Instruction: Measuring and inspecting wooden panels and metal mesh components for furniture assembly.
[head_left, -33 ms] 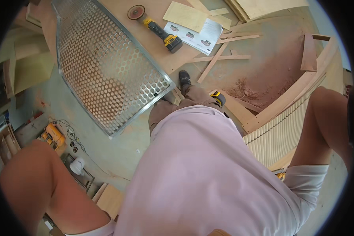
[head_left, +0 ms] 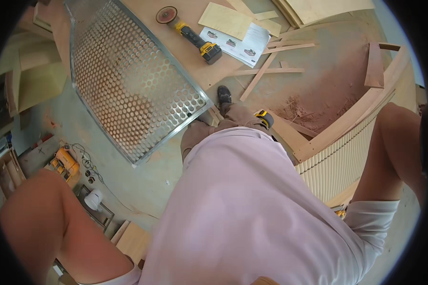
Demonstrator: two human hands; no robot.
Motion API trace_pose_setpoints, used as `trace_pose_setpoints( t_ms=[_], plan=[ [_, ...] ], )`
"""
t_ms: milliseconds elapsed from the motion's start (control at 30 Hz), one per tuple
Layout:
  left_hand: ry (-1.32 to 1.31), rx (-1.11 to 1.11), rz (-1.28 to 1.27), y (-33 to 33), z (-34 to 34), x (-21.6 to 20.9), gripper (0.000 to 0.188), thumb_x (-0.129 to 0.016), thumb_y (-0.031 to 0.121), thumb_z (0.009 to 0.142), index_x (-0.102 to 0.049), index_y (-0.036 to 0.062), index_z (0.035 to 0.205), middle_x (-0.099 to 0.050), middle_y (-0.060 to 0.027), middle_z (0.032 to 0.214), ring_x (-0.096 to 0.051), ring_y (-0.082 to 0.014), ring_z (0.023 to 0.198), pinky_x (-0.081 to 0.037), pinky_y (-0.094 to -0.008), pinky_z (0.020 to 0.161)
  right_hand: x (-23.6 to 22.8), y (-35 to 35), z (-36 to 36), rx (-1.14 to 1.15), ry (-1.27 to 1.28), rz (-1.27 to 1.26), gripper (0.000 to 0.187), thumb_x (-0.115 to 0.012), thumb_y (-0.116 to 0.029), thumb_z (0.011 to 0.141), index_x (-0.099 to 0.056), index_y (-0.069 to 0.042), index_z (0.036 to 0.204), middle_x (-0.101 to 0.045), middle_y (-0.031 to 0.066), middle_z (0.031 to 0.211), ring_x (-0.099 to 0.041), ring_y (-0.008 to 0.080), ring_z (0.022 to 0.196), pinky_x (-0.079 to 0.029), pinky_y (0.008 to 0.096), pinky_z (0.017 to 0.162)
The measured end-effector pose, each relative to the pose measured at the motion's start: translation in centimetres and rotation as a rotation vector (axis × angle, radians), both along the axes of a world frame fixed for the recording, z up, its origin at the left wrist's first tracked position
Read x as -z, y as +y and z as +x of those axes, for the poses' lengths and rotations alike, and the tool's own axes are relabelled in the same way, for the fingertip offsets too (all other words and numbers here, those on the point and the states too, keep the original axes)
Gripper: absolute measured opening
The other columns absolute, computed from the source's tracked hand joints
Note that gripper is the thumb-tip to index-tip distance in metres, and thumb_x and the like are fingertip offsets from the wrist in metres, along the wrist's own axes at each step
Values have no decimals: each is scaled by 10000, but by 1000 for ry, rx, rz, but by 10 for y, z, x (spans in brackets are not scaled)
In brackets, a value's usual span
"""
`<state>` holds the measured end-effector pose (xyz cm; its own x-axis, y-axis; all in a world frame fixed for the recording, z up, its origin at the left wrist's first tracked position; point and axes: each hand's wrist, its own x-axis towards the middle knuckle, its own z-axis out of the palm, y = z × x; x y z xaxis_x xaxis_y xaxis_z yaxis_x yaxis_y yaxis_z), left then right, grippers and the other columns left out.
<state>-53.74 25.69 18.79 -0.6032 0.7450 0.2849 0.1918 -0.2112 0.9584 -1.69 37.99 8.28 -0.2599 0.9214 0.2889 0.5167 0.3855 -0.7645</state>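
Observation:
Neither of my hands shows; both arms are bent, and the forearms run out past the picture's sides. My left arm (head_left: 88, 237) is at the lower left, my right arm (head_left: 383, 156) at the right. Ahead of me on the left, a metal-framed perforated sheet (head_left: 133, 80), dusted reddish brown, lies partly over a wooden board (head_left: 218, 73). On that board rests a yellow and black cordless angle grinder (head_left: 195, 40) with a reddish disc. Beside it, a plywood piece (head_left: 223, 20) partly covers a printed paper sheet (head_left: 242, 47). A yellow and black tape measure (head_left: 265, 118) sits at my waist.
A curved wooden frame (head_left: 328, 128) with ribbed slats (head_left: 340, 161) stands close on my right. Inside it lie reddish sawdust (head_left: 304, 109) and wood strips (head_left: 259, 76). On the left floor are an orange tool (head_left: 66, 161), a cable (head_left: 85, 156) and a white bucket (head_left: 93, 199).

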Motion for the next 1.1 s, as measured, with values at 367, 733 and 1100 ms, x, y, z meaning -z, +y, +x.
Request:
trace_pose_setpoints(
  t_ms=[367,733,1100],
  plan=[
    [185,-77,77,-60,-2,-36,296,-392,232,956,-589,19,1016,-603,-107,960,-593,-189,816,-492,-291,683,-13,36,6,-37,100,151,410,-481,-344,947,-592,-8,1153,-635,81,1074,-568,135,990,-435,277,842],
    [240,-68,11,-62,29,-23,322,-388,249,956,-588,6,1026,-604,-116,973,-596,-194,830,-495,-293,694,-25,53,31,6,70,162,423,-450,-355,957,-589,-9,1157,-633,86,1080,-569,148,999,-427,288,865],
    [372,-1,73,-36,48,-23,349,-384,267,957,-586,-6,1037,-605,-124,987,-599,-200,844,-497,-295,704,-39,66,46,126,115,292,439,-418,-367,966,-586,-11,1161,-630,91,1086,-569,160,1008,-419,299,887]
  ],
)
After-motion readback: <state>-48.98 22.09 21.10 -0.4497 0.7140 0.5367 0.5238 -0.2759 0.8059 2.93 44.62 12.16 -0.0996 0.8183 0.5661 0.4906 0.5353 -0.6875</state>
